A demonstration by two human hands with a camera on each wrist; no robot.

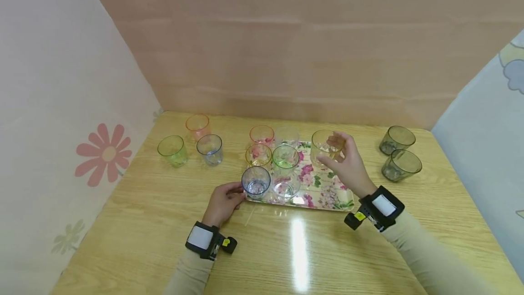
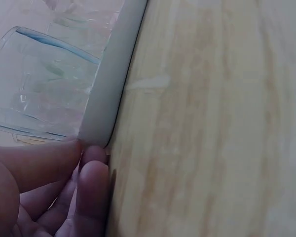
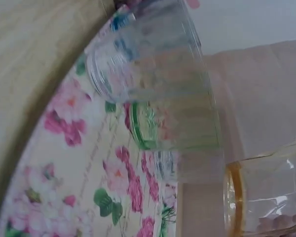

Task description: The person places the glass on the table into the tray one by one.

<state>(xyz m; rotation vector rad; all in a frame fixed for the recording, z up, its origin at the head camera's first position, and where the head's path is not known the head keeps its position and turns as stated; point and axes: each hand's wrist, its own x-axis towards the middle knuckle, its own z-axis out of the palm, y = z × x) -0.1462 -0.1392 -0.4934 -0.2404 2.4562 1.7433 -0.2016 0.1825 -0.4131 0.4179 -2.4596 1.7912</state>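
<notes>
Across the top of the frame, a brown wall (image 1: 303, 44) is rising behind a wood table (image 1: 123, 240), which is filling most of the lower half. Mid-frame, a floral tray (image 1: 323, 188) is lying on the table. Right of ctr, the R hand (image 1: 348, 165) is gripping an amber glass (image 1: 318, 149), thumb & fingers curling round its side; the glass is hanging over the tray's back R part, base off the surface per R wrist view. Lower ctr, the L hand (image 1: 223, 201) is pinching the tray's front L corner, well apart from the R hand.

Far right, two dark glasses (image 1: 401, 167) are standing close together. Upper left of the table, pink (image 1: 198, 126), green (image 1: 173, 149) & blue glasses (image 1: 210, 150) are forming a loose group. On the tray's L half, six smaller-looking glasses (image 1: 256, 185) are standing in two columns: red, orange & blue at L; clear, green & clear at R.
</notes>
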